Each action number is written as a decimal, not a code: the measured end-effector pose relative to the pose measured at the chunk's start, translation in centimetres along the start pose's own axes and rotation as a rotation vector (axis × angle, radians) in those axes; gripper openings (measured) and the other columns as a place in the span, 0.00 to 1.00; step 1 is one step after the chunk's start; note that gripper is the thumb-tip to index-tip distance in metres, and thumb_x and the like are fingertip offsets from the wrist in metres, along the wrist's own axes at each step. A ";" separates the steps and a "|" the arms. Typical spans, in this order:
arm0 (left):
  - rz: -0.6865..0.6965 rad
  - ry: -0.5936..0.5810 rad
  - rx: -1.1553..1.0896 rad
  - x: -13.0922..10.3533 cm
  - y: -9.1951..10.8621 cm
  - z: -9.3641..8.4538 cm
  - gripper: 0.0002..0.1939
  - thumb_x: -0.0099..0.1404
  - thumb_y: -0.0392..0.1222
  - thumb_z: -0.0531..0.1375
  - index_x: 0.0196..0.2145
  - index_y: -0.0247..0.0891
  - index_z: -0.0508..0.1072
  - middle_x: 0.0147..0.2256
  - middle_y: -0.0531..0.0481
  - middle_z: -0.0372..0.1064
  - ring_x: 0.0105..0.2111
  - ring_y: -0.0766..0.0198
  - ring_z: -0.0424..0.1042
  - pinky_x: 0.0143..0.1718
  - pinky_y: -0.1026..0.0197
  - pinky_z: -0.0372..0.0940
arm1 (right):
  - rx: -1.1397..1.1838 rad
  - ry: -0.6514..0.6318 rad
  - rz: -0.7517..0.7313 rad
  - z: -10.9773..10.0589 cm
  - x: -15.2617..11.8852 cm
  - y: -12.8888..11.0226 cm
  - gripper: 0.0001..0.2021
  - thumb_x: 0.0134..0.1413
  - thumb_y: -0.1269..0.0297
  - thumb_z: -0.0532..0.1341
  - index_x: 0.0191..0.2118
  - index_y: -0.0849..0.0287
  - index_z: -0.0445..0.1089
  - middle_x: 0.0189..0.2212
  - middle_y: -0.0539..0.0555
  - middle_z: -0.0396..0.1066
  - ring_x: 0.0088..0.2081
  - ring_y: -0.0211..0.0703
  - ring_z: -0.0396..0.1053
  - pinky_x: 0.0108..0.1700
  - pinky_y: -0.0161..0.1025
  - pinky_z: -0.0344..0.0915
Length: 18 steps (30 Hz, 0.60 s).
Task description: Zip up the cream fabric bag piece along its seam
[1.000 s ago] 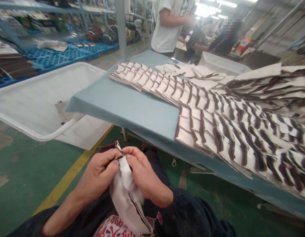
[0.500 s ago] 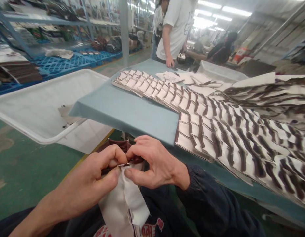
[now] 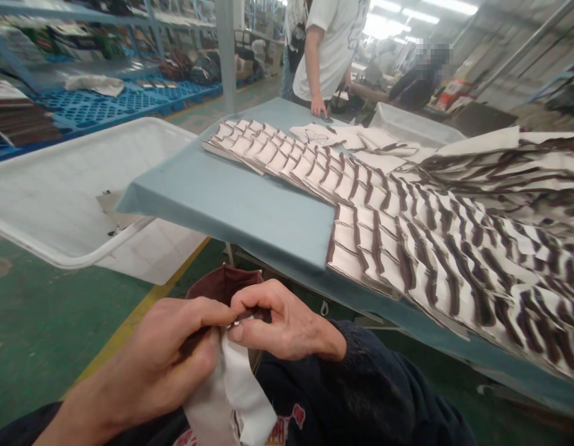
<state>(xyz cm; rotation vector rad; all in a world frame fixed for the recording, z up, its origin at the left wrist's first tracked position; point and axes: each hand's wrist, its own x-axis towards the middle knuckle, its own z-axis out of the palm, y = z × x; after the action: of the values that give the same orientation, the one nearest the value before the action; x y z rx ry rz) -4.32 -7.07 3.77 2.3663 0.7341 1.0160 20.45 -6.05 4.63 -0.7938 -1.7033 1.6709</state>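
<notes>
Close to my chest I hold a sewn fabric piece (image 3: 247, 381), off-white on the near side and dark brown on the far side. My left hand (image 3: 175, 347) pinches its upper edge between thumb and bent fingers. Right beside it, my right hand (image 3: 282, 322) grips the same edge, its thumb pressed against the off-white cloth. The fingertips of both hands nearly meet at the seam, and they hide the exact spot they hold. Beyond the fingers the brown part (image 3: 222, 282) stands up with open corners.
A blue-covered table (image 3: 231, 204) lies ahead, with rows of overlapping off-white and brown fabric pieces (image 3: 361, 241) along its right. A white plastic tub (image 3: 77, 248) stands at left. Past the table, a person (image 3: 331, 56) rests a hand on its far end. Blue pallets (image 3: 114, 108) lie behind.
Both hands have sunk slightly with the fabric piece, and more of its brown part shows behind them. The fingers have shifted a little along the edge. The view has tilted slightly.
</notes>
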 end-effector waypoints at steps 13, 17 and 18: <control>0.051 0.065 0.105 -1.9 -1.5 1.0 0.22 0.82 0.29 0.57 0.63 0.54 0.75 0.37 0.55 0.87 0.31 0.57 0.84 0.36 0.57 0.76 | 0.176 0.004 0.245 0.3 -0.2 -0.8 0.08 0.54 0.58 0.69 0.31 0.53 0.72 0.25 0.44 0.64 0.28 0.38 0.56 0.30 0.38 0.56; -0.176 -0.075 -0.080 -0.5 0.4 -1.1 0.16 0.80 0.34 0.58 0.58 0.51 0.78 0.40 0.60 0.87 0.31 0.64 0.84 0.33 0.66 0.74 | -0.145 0.025 -0.048 -0.3 -0.8 -0.9 0.03 0.58 0.65 0.65 0.35 0.55 0.77 0.27 0.44 0.69 0.28 0.36 0.63 0.33 0.36 0.62; -0.202 -0.128 -0.130 0.1 0.7 -1.9 0.14 0.81 0.36 0.59 0.55 0.50 0.80 0.39 0.60 0.86 0.31 0.64 0.83 0.32 0.68 0.73 | -0.270 0.059 -0.170 -0.4 -1.0 -0.9 0.04 0.59 0.67 0.65 0.36 0.56 0.79 0.27 0.44 0.71 0.28 0.36 0.65 0.34 0.36 0.63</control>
<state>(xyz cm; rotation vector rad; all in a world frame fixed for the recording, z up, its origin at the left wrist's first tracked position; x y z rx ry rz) -5.47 -7.16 5.41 2.1727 0.8142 0.7952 21.38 -6.55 5.47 -0.7873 -1.9218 1.3093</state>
